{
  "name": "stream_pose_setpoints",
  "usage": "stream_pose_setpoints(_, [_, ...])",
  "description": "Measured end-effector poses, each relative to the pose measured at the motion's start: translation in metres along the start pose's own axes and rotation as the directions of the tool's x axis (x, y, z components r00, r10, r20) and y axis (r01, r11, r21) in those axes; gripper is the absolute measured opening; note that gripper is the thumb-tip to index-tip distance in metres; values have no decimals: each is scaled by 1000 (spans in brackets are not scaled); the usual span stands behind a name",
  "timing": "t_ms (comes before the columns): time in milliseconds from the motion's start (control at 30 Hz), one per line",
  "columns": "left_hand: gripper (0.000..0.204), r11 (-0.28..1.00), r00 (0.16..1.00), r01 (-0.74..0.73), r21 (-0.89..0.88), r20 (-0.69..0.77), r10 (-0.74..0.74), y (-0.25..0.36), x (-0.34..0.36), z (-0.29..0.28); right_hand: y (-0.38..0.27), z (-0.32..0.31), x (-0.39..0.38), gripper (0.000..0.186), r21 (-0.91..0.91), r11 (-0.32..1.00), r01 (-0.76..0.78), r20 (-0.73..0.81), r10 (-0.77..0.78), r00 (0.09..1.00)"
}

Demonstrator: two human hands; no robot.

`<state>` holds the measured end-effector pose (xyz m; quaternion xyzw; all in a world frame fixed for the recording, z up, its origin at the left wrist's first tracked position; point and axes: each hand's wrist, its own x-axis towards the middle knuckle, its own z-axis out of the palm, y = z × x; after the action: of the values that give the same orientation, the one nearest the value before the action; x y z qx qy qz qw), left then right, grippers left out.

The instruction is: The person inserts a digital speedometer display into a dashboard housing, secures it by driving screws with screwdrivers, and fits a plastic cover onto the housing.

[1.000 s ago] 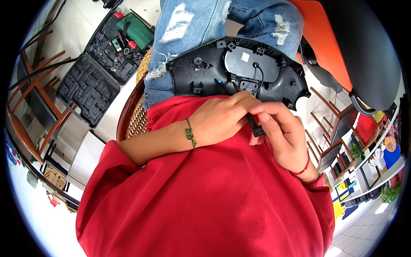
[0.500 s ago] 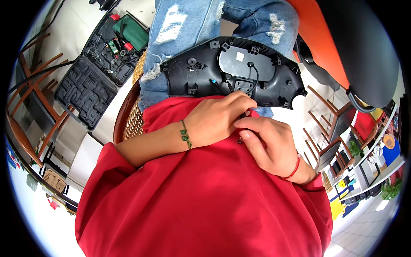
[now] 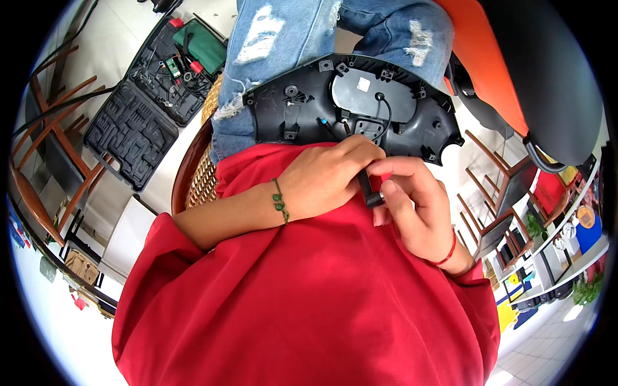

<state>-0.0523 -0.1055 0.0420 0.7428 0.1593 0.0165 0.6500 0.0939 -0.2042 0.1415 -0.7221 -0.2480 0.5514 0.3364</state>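
Across my lap lies a black moulded plastic panel (image 3: pixel 277 116), its inner side up, with a smooth dark grey oval unit (image 3: pixel 393 96) set in it. A thin black cable (image 3: pixel 390 116) loops from that unit toward my hands, and a small blue-tipped connector (image 3: pixel 324 121) shows further left. Just in front of the panel's near edge, my left hand (image 3: pixel 328 174) is closed, palm down, on a narrow black strip-like piece (image 3: pixel 367 185). My right hand (image 3: pixel 415 206) pinches the thicker lower end of this piece between thumb and fingers. Its upper end is hidden behind my left fingers.
An opened black tool case (image 3: pixel 132 132) lies on the floor at left, holding a green pouch (image 3: pixel 199 46) and small parts. Wooden chairs (image 3: pixel 58 135) stand beyond it. At upper right, a large orange and black object (image 3: pixel 489 71) stands close to my leg.
My right hand has turned and its fingers have shifted, drawing slightly away from the left. The black piece between the hands, mostly hidden before, now shows. My left hand stays nearly in place.
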Motion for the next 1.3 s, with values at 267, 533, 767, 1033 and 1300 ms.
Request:
stream_pose_setpoints(267, [50,998,996,64,-19,60,-63,2,2,-4,10,-12,5,31,-638,509,577,272,-552,788])
stream_pose_setpoints(533, [47,997,994,76,-6,76,-75,5,2,-5,9,3,10,25,-573,602,557,131,-603,787])
stream_pose_setpoints(767, [46,995,991,86,-50,106,-80,5,1,-6,6,1,5,23,-160,930,331,189,-300,935])
stream_pose_setpoints(1033, [39,998,995,56,34,79,-59,6,2,-1,20,0,16,18,-370,792,486,-47,-538,842])
stream_pose_setpoints(1300, [37,994,989,108,24,104,-110,11,5,-3,16,-22,6,19,-315,823,472,179,-437,881])
